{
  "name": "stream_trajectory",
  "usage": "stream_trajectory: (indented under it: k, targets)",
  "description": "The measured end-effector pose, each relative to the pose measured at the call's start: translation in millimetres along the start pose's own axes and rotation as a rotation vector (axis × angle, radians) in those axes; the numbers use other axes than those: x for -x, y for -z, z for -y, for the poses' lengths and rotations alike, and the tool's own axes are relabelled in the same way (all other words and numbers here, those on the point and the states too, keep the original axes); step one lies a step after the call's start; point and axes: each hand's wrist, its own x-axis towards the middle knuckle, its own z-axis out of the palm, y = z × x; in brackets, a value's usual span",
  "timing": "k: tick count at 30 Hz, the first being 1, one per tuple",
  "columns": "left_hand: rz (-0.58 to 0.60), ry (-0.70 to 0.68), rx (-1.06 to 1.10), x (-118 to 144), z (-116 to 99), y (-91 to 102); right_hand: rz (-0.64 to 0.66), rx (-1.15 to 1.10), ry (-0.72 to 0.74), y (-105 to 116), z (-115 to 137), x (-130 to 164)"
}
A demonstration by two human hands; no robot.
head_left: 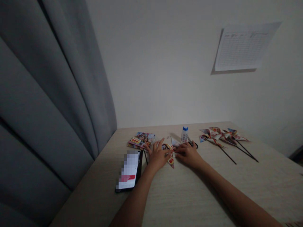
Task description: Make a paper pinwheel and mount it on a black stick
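Two bare forearms reached up a pale wooden table [213, 201] from the near edge, converging on one small piece of printed paper. Nearest, left of the left forearm, a black phone [129, 171] lay face up, long axis running away from the viewer. Beyond it the left hand [158, 155] lay palm down, fingers spread and loosely flat, their tips on the left side of a partly folded pinwheel [169, 154] cut from a colourful flyer. The right hand [188, 154] met it from the other side, fingers curled together and seeming to pinch its right edge, though how firmly could not be told. The pinwheel sat between both hands, touching each, one point aimed back toward the viewer. A thin black stick [145, 157] showed just left of the left hand. Just behind the right hand stood a small white glue bottle [184, 134] with a blue cap; further left lay a stack of flyers [141, 140]; well to the right lay finished pinwheels [221, 136] on black sticks.
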Motion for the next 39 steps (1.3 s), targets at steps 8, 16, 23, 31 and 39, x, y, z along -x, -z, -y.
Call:
stream_trajectory:
  k: [8, 16, 23, 31, 39]
  targets:
    - [0.014, 0.013, -0.015, -0.3, -1.2, -0.8, -0.006, 0.007, 0.012, -0.6, -1.4, 0.4]
    - [0.038, 0.028, 0.003, -1.1, -1.8, 0.6, -0.014, 0.013, 0.01, 0.0, 0.2, 1.2]
    - [0.038, 0.054, 0.051, -3.3, -1.3, -2.2, -0.005, 0.013, 0.004, 1.0, 1.2, 1.0]
    - [-0.006, 0.084, 0.075, -4.1, -1.6, -0.6, -0.016, 0.025, 0.009, -0.6, 0.1, 0.5]
    - [0.048, 0.03, 0.034, -1.4, 0.0, -6.3, 0.004, 0.015, -0.003, 1.1, 2.0, 0.8]
